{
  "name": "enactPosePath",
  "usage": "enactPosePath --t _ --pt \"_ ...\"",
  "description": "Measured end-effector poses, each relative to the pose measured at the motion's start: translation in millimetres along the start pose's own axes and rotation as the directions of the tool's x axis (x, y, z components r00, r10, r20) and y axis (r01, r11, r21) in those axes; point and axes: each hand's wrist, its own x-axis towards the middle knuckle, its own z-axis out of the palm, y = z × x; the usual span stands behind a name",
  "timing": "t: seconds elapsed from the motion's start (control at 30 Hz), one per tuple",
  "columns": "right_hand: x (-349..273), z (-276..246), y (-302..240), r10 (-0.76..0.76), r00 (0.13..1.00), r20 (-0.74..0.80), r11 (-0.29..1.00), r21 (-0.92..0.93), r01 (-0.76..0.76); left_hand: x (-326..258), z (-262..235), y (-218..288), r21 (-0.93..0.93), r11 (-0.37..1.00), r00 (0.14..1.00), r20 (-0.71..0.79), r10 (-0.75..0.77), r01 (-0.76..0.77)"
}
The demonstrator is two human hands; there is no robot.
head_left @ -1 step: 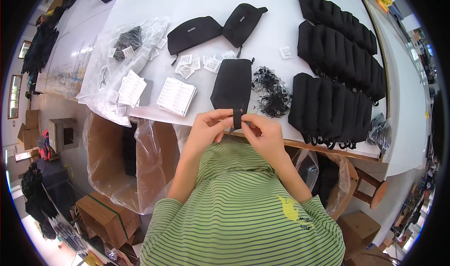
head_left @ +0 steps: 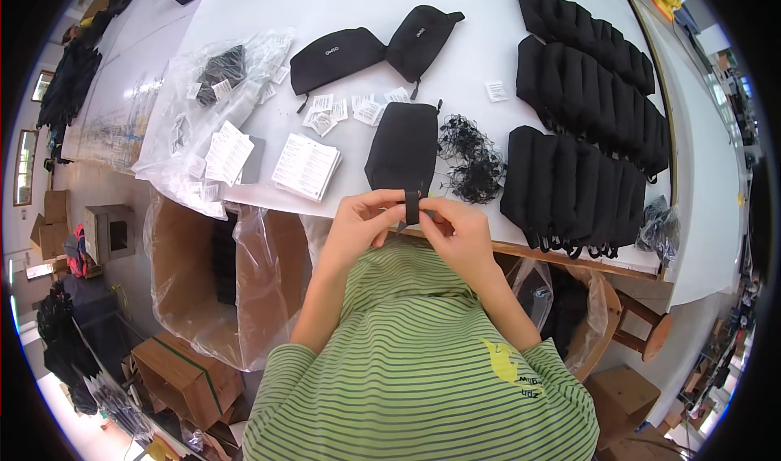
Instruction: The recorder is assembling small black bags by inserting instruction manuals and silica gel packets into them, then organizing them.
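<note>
A black fabric pouch (head_left: 403, 145) lies at the table's near edge, its strap end toward me. My left hand (head_left: 366, 223) pinches the short black strap (head_left: 412, 207) at that end from the left. On the strap's other side, my right hand (head_left: 458, 227) is closed on it with thumb and forefinger. Whether a smaller piece sits between the fingertips is hidden. Right of the pouch rests a tangle of thin black cords (head_left: 470, 160). Left of it are a stack of white printed cards (head_left: 307, 167) and several small white labels (head_left: 323, 122).
Rows of black pouches (head_left: 573, 189) fill the right side. Two more pouches (head_left: 338, 58) lie farther back. A clear plastic bag (head_left: 175, 119) with contents sits at left, near loose cards (head_left: 229, 154). Below the table edge stands a plastic-lined carton (head_left: 195, 274); a wooden stool (head_left: 643, 327) is at right.
</note>
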Motion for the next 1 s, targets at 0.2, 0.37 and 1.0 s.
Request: enactPosePath --t 0.2,0.37,1.0 --pt "-2.5 0.5 0.4 -0.054 0.998 0.034 0.999 0.007 0.053 -8.9 7.6 -7.2 0.317 0.943 0.985 -0.101 0.137 -0.099" --pt "-3.2 -7.7 10.8 0.164 0.976 0.143 0.819 0.532 -0.216 -20.6 19.2 6.3 0.284 0.859 0.793 -0.34 0.505 -0.425" --pt "2.6 1.9 -4.2 0.044 0.974 0.224 0.999 0.002 -0.046 -34.3 25.0 25.2 0.031 0.97 0.951 -0.191 0.241 -0.24"
